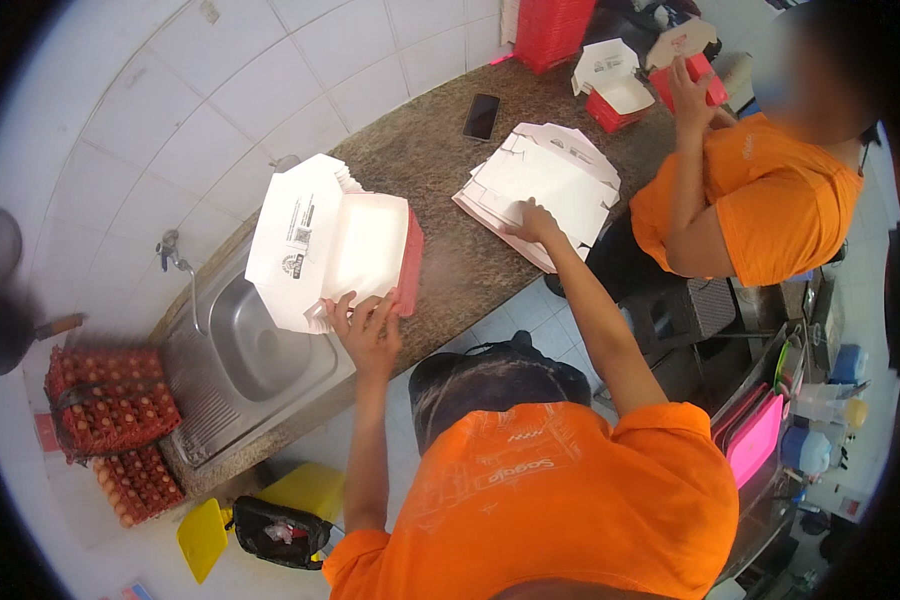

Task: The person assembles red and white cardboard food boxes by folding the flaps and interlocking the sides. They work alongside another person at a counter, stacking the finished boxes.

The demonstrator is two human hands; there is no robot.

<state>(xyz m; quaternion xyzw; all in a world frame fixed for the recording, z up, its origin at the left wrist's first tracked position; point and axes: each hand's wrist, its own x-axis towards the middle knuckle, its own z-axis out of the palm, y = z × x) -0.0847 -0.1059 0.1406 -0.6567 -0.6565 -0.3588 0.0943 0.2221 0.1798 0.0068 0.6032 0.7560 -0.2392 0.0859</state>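
My left hand (367,338) is at the near edge of a stack of folded cardboard boxes (373,240), white inside and red outside, with lids spread to the left. Its fingers curl over the rim of the stack. On the counter to the right lies a pile of flat white box blanks (560,180). My right hand (536,222) rests on the pile's near left part, its fingers bent against the top blank. How firmly they grip it is hard to see.
A phone (481,117) lies on the granite counter (390,130). A steel sink (260,330) and egg trays (115,395) are left. A co-worker (760,200) in orange holds a red box (692,82) near another opened box (618,95). Below stands a yellow bin (300,495).
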